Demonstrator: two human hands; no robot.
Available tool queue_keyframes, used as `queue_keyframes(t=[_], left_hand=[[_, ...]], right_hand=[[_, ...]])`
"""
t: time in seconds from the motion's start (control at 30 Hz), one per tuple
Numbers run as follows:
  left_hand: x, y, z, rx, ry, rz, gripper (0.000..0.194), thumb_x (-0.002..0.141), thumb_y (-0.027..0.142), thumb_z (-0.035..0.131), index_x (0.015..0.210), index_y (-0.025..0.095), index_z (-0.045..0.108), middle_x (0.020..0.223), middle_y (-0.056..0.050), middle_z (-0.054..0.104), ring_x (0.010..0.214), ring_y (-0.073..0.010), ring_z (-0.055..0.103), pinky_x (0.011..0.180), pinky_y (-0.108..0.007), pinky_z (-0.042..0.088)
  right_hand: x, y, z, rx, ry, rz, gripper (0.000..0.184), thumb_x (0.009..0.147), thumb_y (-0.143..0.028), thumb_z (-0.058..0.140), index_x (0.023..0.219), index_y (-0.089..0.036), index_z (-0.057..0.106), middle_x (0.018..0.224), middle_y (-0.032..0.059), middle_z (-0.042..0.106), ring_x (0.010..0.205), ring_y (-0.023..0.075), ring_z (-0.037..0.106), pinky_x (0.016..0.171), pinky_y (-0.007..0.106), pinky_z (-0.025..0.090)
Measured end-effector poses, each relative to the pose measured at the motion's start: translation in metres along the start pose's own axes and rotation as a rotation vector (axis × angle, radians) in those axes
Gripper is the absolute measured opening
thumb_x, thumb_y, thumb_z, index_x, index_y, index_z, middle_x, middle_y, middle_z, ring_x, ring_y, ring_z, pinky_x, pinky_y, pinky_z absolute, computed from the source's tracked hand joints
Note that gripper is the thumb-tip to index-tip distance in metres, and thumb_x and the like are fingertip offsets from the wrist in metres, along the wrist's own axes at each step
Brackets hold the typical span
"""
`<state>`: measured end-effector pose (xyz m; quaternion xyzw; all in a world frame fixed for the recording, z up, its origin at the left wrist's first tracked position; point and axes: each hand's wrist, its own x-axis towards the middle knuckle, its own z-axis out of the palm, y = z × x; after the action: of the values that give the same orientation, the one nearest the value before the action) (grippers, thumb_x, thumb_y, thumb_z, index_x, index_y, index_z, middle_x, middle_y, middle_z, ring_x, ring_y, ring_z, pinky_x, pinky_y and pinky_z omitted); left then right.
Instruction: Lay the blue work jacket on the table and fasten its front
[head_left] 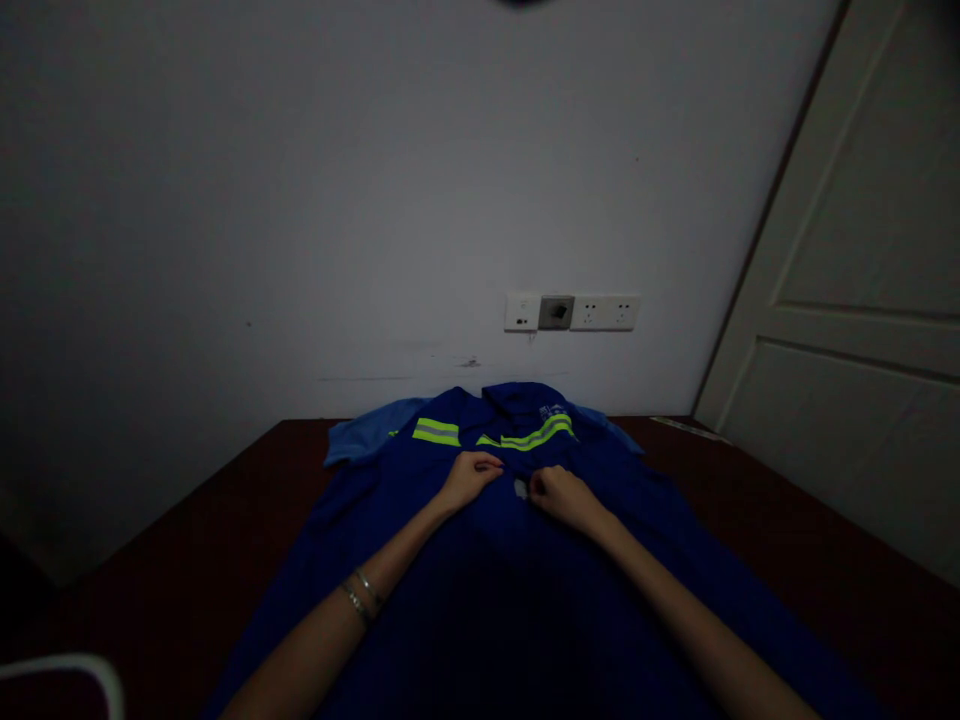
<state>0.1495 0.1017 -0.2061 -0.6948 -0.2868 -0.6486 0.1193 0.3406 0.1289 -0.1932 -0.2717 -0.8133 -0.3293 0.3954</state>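
A dark blue work shirt (480, 560) with neon yellow reflective stripes (437, 432) across the chest lies spread flat on a dark brown table (187, 540), collar toward the wall. My left hand (470, 474) pinches the fabric at the shirt's front opening, just below the stripes. My right hand (562, 494) is closed on the fabric right beside it, with a small pale spot, perhaps a button (520, 489), between the two hands. Two thin bracelets (362, 596) sit on my left wrist.
A white wall (300, 200) rises directly behind the table, with a strip of power sockets (571, 312) just above the shirt. A white door (862, 300) stands to the right. A pale curved edge (67, 672) shows at the lower left corner.
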Motion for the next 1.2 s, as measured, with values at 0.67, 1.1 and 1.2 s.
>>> queue_keyframes(t=[0.67, 1.1, 1.2], left_hand=[[-0.004, -0.006, 0.003, 0.066, -0.035, -0.017, 0.019, 0.067, 0.016, 0.056, 0.081, 0.010, 0.067, 0.080, -0.007, 0.068, 0.075, -0.0166, 0.062, 0.069, -0.026, 0.047], [-0.009, -0.004, 0.009, 0.138, -0.085, 0.050, 0.019, 0.069, 0.014, 0.052, 0.081, 0.011, 0.067, 0.080, -0.006, 0.068, 0.074, -0.0156, 0.061, 0.071, -0.025, 0.046], [-0.009, -0.005, 0.010, 0.076, -0.071, 0.055, 0.019, 0.069, 0.016, 0.054, 0.083, 0.011, 0.065, 0.078, -0.007, 0.068, 0.072, -0.0154, 0.061, 0.069, -0.025, 0.046]], right_hand=[[-0.014, -0.020, 0.010, -0.147, 0.041, 0.163, 0.020, 0.071, -0.019, 0.049, 0.082, -0.016, 0.066, 0.089, 0.0113, 0.065, 0.082, 0.0227, 0.061, 0.066, 0.028, 0.041], [0.008, 0.018, -0.001, 0.829, 0.084, 0.124, 0.016, 0.065, -0.027, 0.047, 0.063, -0.014, 0.057, 0.055, -0.0019, 0.055, 0.051, 0.0097, 0.046, 0.050, 0.020, 0.032], [0.011, 0.021, 0.004, 0.990, 0.078, 0.209, 0.015, 0.064, -0.028, 0.050, 0.064, -0.014, 0.057, 0.053, -0.0032, 0.053, 0.049, 0.0093, 0.045, 0.049, 0.020, 0.033]])
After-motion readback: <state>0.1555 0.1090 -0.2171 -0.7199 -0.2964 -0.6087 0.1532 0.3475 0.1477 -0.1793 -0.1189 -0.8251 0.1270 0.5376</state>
